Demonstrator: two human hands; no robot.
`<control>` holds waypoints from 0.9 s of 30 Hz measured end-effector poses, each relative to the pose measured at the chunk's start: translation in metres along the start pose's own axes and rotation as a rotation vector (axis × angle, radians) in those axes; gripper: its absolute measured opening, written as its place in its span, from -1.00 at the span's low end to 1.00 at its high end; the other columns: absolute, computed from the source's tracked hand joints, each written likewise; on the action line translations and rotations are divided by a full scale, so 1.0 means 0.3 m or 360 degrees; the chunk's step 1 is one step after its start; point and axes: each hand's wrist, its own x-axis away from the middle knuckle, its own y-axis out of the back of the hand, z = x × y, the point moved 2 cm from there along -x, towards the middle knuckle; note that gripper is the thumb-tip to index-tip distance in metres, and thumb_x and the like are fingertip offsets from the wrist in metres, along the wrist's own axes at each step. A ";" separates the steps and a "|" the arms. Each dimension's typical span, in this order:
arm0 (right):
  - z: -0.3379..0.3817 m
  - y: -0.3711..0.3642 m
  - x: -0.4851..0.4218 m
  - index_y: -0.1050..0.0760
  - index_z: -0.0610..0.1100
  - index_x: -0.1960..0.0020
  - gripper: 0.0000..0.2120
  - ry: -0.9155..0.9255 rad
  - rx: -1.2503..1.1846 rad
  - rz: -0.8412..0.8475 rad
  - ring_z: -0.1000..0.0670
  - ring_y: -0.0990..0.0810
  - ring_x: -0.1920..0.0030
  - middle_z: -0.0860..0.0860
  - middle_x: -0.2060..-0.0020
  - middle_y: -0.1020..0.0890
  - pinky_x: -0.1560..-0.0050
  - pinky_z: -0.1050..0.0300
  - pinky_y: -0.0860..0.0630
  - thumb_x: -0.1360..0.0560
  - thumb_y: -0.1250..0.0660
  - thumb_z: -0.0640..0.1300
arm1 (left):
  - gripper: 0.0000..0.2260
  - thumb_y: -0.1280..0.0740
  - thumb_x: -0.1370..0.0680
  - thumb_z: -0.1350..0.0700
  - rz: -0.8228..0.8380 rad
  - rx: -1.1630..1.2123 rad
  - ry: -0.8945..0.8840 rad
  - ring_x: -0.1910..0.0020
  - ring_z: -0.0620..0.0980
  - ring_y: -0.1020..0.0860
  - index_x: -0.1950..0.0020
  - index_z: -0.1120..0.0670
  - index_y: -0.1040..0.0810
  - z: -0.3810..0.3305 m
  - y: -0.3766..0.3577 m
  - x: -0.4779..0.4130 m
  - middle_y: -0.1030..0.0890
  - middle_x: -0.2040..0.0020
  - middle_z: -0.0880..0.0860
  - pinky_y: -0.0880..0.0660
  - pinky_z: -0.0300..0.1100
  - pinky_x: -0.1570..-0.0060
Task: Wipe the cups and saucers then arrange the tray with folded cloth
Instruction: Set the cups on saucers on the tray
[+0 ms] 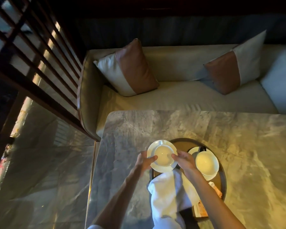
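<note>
Both hands grip one saucer (pixel 161 167) with a cup (pixel 163 156) seated on it. Left hand (pixel 144 161) pinches the left rim, thumb on top; right hand (pixel 184 160) pinches the right rim, thumb tip at the cup wall. Can't tell whether the saucer is lifted or resting on the tray edge.

Hidden or unclear:
- Fingers under the saucer are not visible on either side.
- The cup handle points away from the grip and is only partly readable.
- White cloth (pixel 168 190) hangs from under the right hand toward the body; its lower end is cut off by the frame bottom. It covers the near part of the tray (pixel 221 177).
- Orange-brown items (pixel 215 190) below the right forearm are too blurred to identify.
- The dark object behind the second cup is unreadable.

Edges and room:
- The held set sits over the tray's left rim. To the right of the grip, just beside the right hand, second cup (pixel 206 163) on its own saucer (pixel 209 176), inside the tray.
- Left of the grip, a bare strip of table (pixel 122 138), then the table edge close by. Beyond the grip and to its far right, wide open tabletop.

Surroundings: grey marbled tabletop under warm dim light. Beyond the table a cream sofa (pixel 180 96) with two brown-and-white cushions (pixel 129 68). Wooden slat screen (pixel 35 52) far left; stone-look floor below it.
</note>
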 end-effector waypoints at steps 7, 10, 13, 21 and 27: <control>-0.061 0.040 -0.045 -0.37 -0.28 -0.44 -0.51 -0.0034 0.0097 -0.0121 -0.18 -0.47 -0.37 -0.20 -0.38 -0.49 -0.35 -0.07 -0.40 -0.54 -0.37 -0.25 | -0.78 -0.43 -0.50 0.13 -0.0198 -0.0531 -0.0085 0.13 0.06 -0.58 -0.08 0.21 -0.63 0.025 -0.097 -0.029 -0.58 0.15 0.10 -0.62 0.07 0.09; -0.075 0.057 -0.045 -0.38 -0.25 -0.44 -0.54 -0.0023 0.0058 -0.0123 -0.15 -0.42 -0.41 -0.17 -0.41 -0.45 -0.27 0.05 -0.41 -0.56 -0.34 -0.27 | -0.69 -0.44 -0.49 0.12 -0.0218 -0.0561 -0.0063 0.03 0.12 -0.61 -0.15 0.26 -0.59 0.036 -0.122 -0.039 -0.61 0.04 0.19 -0.59 0.06 0.06; -0.092 0.070 -0.042 -0.42 -0.21 -0.41 -0.56 -0.0055 -0.0003 -0.0138 -0.14 -0.43 -0.40 -0.15 -0.38 -0.48 -0.24 0.08 -0.39 -0.55 -0.35 -0.27 | -0.52 -0.46 -0.47 0.12 -0.0276 -0.0632 -0.0016 -0.26 0.20 -0.49 -0.34 0.24 -0.47 0.048 -0.141 -0.049 -0.54 -0.23 0.24 -0.46 0.00 -0.18; -0.113 0.068 -0.050 -0.51 -0.21 -0.31 -0.64 0.0010 -0.0007 -0.0226 -0.15 -0.50 -0.33 -0.16 -0.30 -0.55 -0.32 0.00 -0.42 -0.52 -0.38 -0.31 | -0.48 -0.43 -0.50 0.11 -0.0271 -0.0663 -0.0029 -0.32 0.13 -0.38 -0.41 0.18 -0.36 0.066 -0.155 -0.040 -0.41 -0.33 0.21 -0.41 -0.07 -0.18; -0.120 0.069 -0.053 -0.52 -0.23 -0.30 -0.63 0.0063 -0.0037 -0.0277 -0.13 -0.50 -0.34 -0.14 -0.31 -0.56 -0.35 0.01 -0.42 -0.50 -0.39 -0.35 | -0.47 -0.42 -0.51 0.13 -0.0268 -0.0576 -0.0072 -0.12 0.07 -0.40 -0.43 0.09 -0.30 0.097 -0.169 -0.022 -0.33 -0.26 0.20 -0.61 -0.03 0.07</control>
